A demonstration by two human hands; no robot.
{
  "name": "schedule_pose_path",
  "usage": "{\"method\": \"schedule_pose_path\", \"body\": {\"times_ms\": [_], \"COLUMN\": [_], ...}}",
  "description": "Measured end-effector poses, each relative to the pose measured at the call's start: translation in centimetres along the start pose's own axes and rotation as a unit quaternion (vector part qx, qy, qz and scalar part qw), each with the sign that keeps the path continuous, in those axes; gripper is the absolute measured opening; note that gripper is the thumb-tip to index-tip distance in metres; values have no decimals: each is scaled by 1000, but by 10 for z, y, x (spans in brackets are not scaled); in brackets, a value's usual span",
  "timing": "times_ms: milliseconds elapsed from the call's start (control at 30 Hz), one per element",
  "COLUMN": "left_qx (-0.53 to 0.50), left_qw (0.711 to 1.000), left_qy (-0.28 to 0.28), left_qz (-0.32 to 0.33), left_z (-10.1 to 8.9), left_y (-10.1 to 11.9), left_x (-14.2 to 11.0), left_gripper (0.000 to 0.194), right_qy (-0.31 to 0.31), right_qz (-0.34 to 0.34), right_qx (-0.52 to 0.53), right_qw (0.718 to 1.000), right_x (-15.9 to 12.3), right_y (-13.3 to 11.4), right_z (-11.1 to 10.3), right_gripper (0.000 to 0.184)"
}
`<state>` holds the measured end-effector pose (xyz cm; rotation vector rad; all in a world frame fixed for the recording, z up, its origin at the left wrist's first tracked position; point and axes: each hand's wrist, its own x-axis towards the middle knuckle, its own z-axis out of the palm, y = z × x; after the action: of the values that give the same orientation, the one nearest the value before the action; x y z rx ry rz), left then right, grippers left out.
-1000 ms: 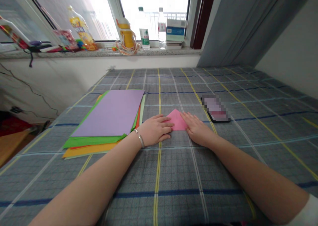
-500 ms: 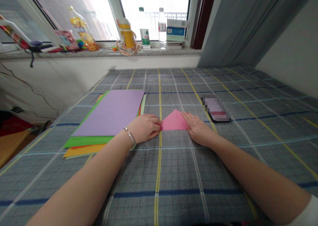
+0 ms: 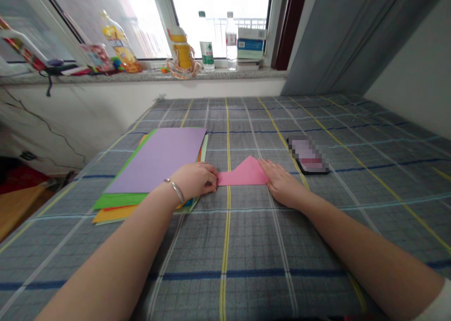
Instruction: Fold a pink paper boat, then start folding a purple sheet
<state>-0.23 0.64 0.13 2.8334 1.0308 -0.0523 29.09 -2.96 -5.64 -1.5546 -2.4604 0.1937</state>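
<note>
Grey plaid cloth (image 3: 197, 250) is stretching below a windowsill (image 3: 229, 75), folded pink paper (image 3: 248, 173) lying on it between coloured sheets (image 3: 158, 156) and a phone (image 3: 308, 155). My left hand (image 3: 195, 180) is pinching the paper's left end; my right hand (image 3: 284, 184) is resting flat, fingers outstretched, over its right side.

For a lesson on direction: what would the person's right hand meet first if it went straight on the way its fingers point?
Probably the peaked, folded pink paper: the right hand lies against its right side; the exact overlap is unclear.
</note>
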Motion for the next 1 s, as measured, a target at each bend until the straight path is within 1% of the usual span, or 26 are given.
{"method": "schedule_pose_path", "body": {"times_ms": [67, 100, 167, 233, 267, 367, 433, 500, 600, 700, 867, 1000], "left_qx": [-10, -8, 9, 19, 19, 30, 56, 63, 38, 20, 21, -29], "left_qw": [1000, 999, 995, 985, 981, 980, 980, 981, 984, 985, 982, 979], "left_qy": [16, 28, 55, 81, 90, 96, 100, 98, 86, 78, 91, 102], "left_qz": [-4, -18, -82, -153, -171, -170, -162, -155, -154, -154, -163, -172], "left_z": [1, 2, 4, 7, 8, 15, 19, 23, 25, 25, 27, 26], "left_y": [-1, 0, 4, 9, 13, 20, 22, 21, 17, 14, 16, 17], "left_x": [1, 2, 5, 7, 9, 11, 12, 13, 14, 15, 17, 21], "left_gripper": [14, 16, 20, 24, 28, 53, 60, 55, 48, 46, 44, 33], "right_qy": [7, 13, 29, 38, 42, 54, 63, 67, 74, 75, 75, 79], "right_qz": [-2, -2, -2, 1, 1, -2, -2, 0, 3, -1, 12, 33], "right_qx": [4, 7, 14, 22, 26, 36, 42, 51, 68, 76, 71, 93], "right_qw": [1000, 1000, 999, 999, 999, 998, 997, 996, 995, 994, 995, 992], "right_x": [0, 1, 2, 3, 3, 4, 4, 4, 3, 3, 2, 1], "right_y": [1, 1, 3, 5, 5, 5, 5, 6, 10, 16, 25, 25], "right_z": [1, 1, 2, 2, 1, -3, -6, -8, -9, -8, -10, -18], "right_gripper": [62, 63, 64, 65, 65, 65, 66, 68, 72, 75, 80, 80]}}
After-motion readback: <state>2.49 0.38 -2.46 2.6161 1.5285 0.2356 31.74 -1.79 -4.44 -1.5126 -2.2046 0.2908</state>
